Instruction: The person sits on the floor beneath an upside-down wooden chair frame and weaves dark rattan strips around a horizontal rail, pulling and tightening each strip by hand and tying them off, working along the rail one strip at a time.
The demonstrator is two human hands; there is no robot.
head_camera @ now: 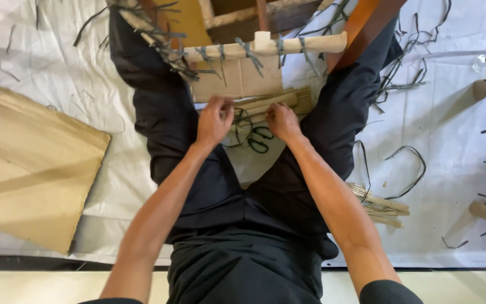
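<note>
So, left hand (215,121) pinching a dark strip (242,126); right hand (282,121) closed on the stick bundle (277,102); scissors (260,141) just below.

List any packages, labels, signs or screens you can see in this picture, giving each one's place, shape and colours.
No labels, signs or screens show.
Flat tan cardboard sheet: on the white floor covering at the left, four-sided, plain with creases.
Pale cardboard panel: beyond both hands, under a wrapped cream bar, rectangular, unprinted.
Left hand and right hand: on a bundle of tan ribbed strips.
</note>
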